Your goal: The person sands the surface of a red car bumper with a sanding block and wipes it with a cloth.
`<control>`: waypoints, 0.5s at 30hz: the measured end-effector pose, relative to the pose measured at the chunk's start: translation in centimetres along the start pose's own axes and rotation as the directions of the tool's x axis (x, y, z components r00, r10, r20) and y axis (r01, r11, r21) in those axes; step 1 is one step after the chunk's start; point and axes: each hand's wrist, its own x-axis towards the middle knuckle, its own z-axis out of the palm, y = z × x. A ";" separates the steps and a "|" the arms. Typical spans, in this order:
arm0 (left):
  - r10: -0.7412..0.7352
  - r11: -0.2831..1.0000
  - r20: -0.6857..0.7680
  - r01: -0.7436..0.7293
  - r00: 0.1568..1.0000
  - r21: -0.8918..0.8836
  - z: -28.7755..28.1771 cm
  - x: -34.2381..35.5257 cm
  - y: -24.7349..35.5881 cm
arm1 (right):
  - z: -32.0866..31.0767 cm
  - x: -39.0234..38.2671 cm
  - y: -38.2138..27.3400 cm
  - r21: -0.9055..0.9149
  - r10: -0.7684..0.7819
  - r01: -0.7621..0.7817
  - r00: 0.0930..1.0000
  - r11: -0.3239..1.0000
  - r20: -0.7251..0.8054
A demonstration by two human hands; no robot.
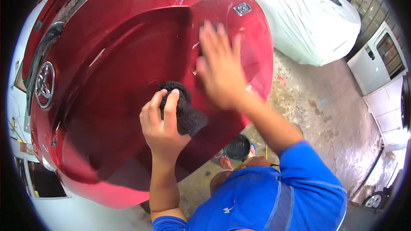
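Observation:
A glossy red car body (128, 55) fills the middle and left, with a round chrome emblem (44, 84) on it and a small diamond-shaped badge (242, 9) higher up at the right. My left hand (159, 122) is closed on a bunched black fluffy cloth (190, 119), which rests against the lower part of the red panel. To the right and higher, my right hand (222, 68) is open and slightly blurred, its fingers stretched out over the panel. Its palm is hidden, and I cannot tell if it touches the paint.
Below the car's edge, a round black container (237, 146) sits on the floor between my feet. A vehicle under a pale cover (299, 17) stands at the upper right. Against the right wall are a loose grey vehicle door (379, 60) and a wheel (374, 200). The concrete floor (334, 124) is stained.

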 end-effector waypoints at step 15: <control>-0.065 0.995 0.001 0.065 0.998 -0.078 -1.0 -0.6 -0.5 | -2.4 6.7 4.3 -0.116 0.190 -0.186 0.981 0.976 0.024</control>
